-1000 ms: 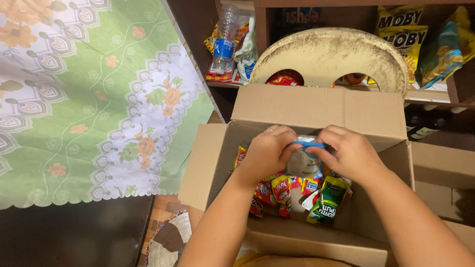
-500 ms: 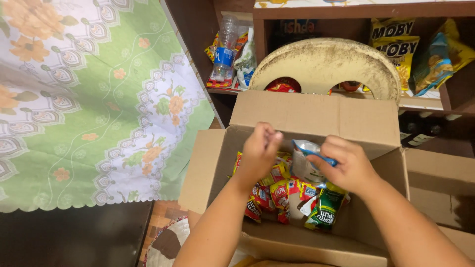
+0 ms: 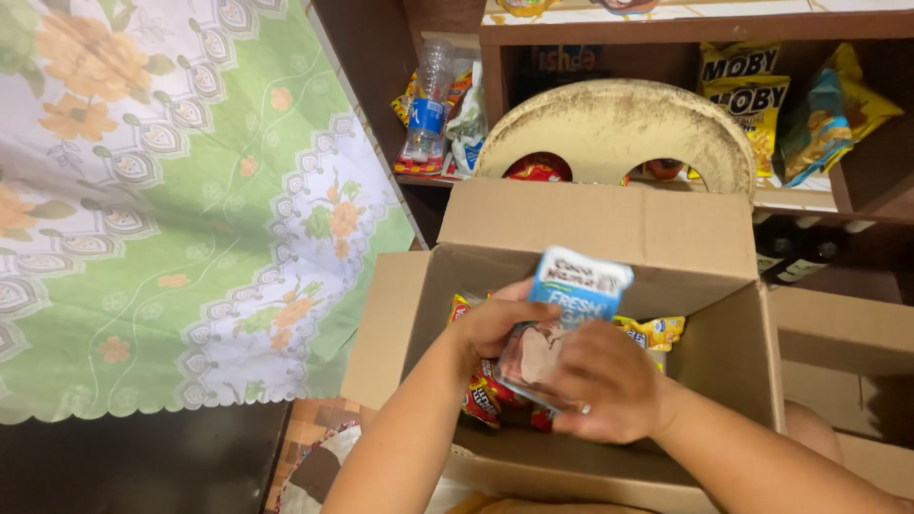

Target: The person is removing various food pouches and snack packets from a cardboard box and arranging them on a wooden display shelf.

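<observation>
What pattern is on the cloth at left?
Green and white floral cloth, orange flowers; head view.

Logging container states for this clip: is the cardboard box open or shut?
Open. The cardboard box has its flaps folded outward, snack packets show inside, and both hands hold a blue-topped packet above the opening.

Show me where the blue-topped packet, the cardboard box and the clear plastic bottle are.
blue-topped packet (image 3: 579,286), head view, on its blue upper panel.
cardboard box (image 3: 609,228), head view, on the raised back flap.
clear plastic bottle (image 3: 427,105), head view, on its blue label.
</observation>
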